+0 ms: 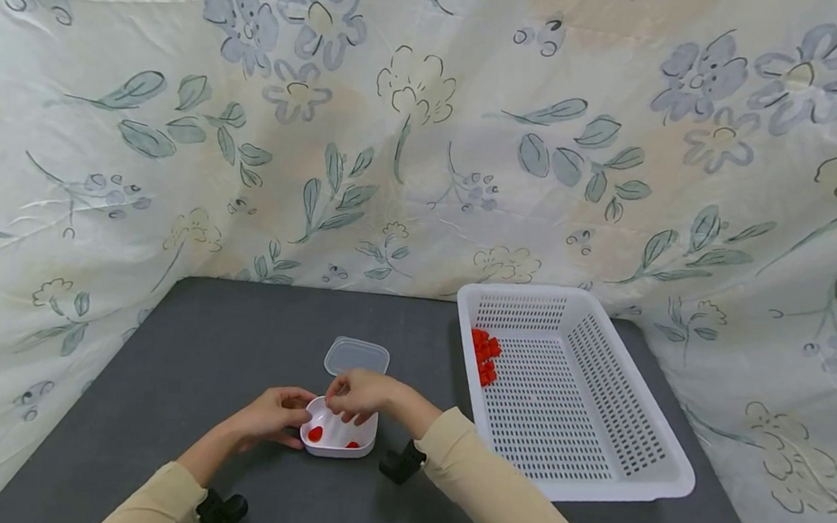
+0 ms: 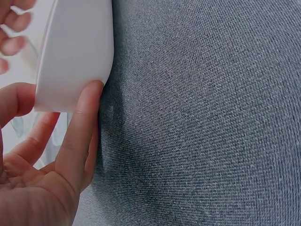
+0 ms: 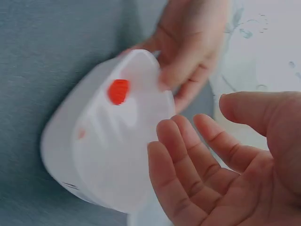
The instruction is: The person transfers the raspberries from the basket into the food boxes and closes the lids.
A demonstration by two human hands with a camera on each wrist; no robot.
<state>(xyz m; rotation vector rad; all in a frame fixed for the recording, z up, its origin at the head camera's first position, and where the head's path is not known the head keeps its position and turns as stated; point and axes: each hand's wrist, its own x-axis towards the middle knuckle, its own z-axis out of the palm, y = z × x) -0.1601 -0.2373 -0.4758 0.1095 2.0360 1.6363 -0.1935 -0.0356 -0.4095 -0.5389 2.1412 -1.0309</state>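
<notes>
A small white plastic box (image 1: 337,452) sits on the dark table, its wall filling the upper left of the left wrist view. My left hand (image 1: 272,416) grips its left end, thumb by the rim and fingers on the outside. Inside lies a red piece (image 3: 118,91), with a second red piece (image 1: 353,445) by the front wall. My right hand (image 1: 365,394) hovers over the box's far right side; in the right wrist view its fingers (image 3: 176,141) are loosely bent with nothing between them. Just behind the box lies a translucent lid (image 1: 356,356).
To the right stands a large white perforated basket (image 1: 554,415). Several red pieces (image 1: 485,350) are gathered along its left wall. A floral cloth (image 1: 409,202) hangs behind the dark table (image 1: 247,338) and along its sides.
</notes>
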